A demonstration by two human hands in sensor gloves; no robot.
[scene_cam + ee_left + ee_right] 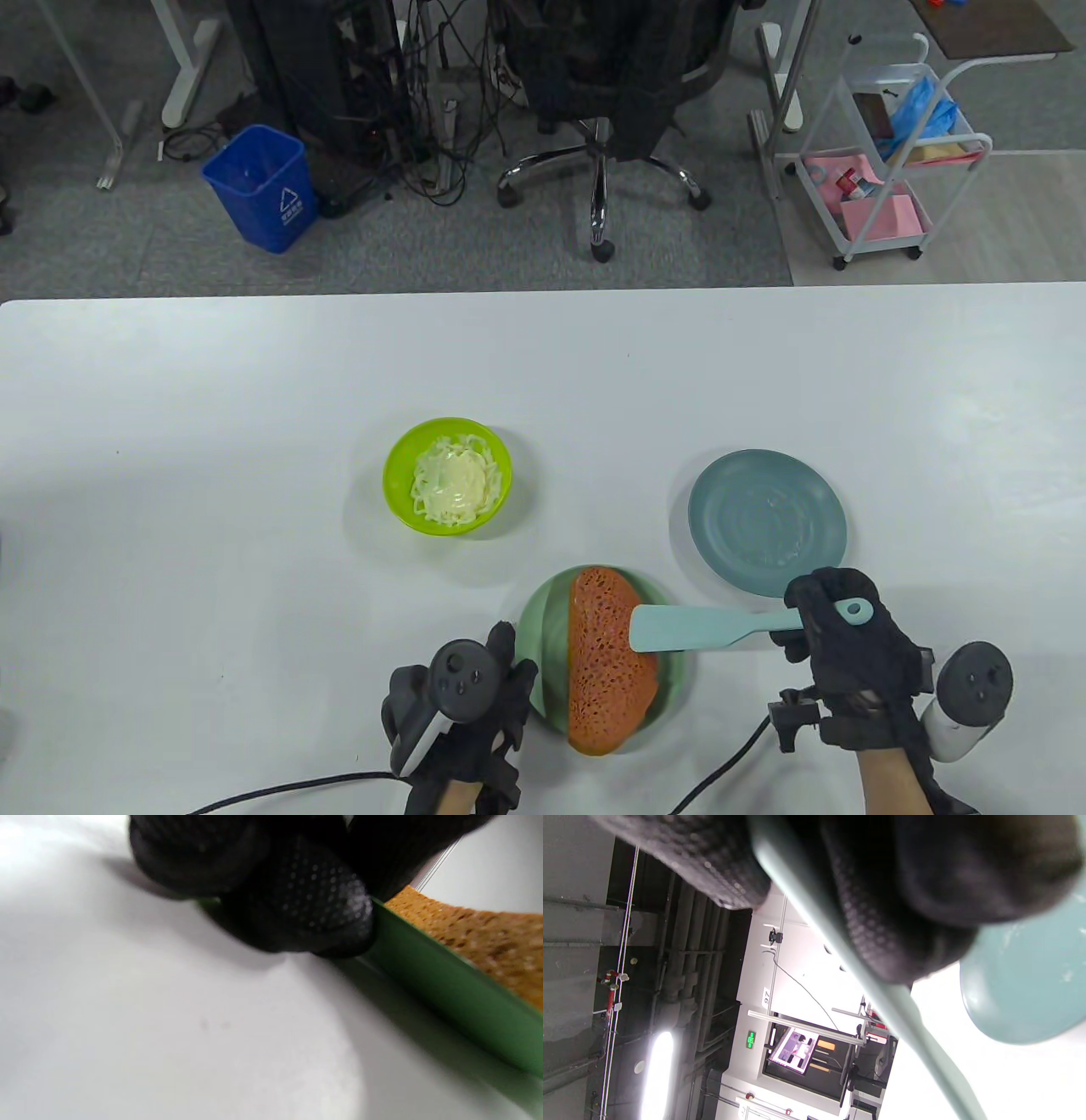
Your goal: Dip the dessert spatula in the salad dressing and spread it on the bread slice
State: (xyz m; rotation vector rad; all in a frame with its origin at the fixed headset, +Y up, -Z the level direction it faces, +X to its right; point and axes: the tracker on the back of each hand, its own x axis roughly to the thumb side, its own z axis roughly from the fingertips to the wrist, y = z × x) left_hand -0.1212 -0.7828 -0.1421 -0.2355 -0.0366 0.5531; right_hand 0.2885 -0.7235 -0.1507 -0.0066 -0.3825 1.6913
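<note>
The left hand (462, 705) sits low in the frame, left of centre, in the table view, coming in from the bottom edge, its tracker (454, 671) on top and the black-gloved fingers (509, 662) reaching toward the upper right. In the left wrist view a dotted fingertip (314, 908) hangs in from the top. The right hand (848, 654) is at the lower right, bare forearm (891, 781) entering from the bottom edge, fingers curled closed around a handle, its tracker (971, 692) jutting out to the right. The right wrist view shows its fingers (882, 899) blurred across the top.
</note>
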